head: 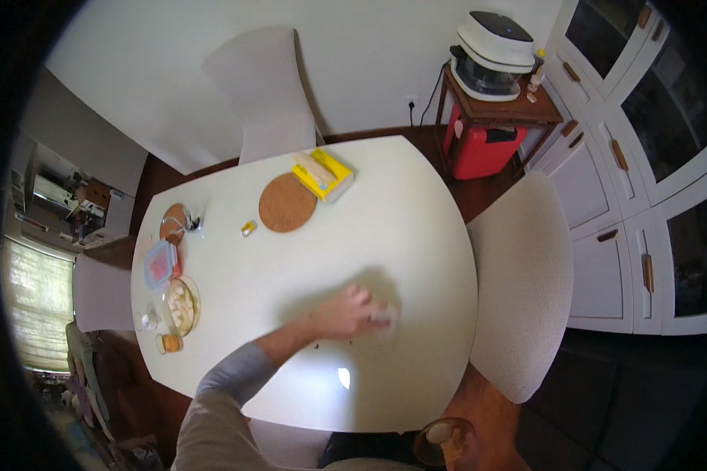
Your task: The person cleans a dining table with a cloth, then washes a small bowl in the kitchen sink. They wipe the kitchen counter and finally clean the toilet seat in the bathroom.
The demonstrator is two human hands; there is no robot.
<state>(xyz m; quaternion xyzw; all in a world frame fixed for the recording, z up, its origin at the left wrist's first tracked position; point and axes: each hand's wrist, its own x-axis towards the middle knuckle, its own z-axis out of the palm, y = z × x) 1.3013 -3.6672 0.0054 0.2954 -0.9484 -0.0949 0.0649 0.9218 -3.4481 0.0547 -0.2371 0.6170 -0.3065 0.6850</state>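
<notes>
My left hand reaches across the white table from the lower left. Its fingers press a crumpled white tissue or cloth against the tabletop; motion blur hides its exact shape. Several small dark crumbs lie near the wrist. At the bottom edge, beyond the table's near rim, my right hand holds an amber glass bowl with a pale, rounded thing inside. Much of that hand is cut off or blurred.
A yellow tissue pack overlaps a round cork mat, with a small yellow wrapper beside it. At left stand a blue-lidded container, a bowl of pale food and an orange-filled glass. A pale chair adjoins the right end.
</notes>
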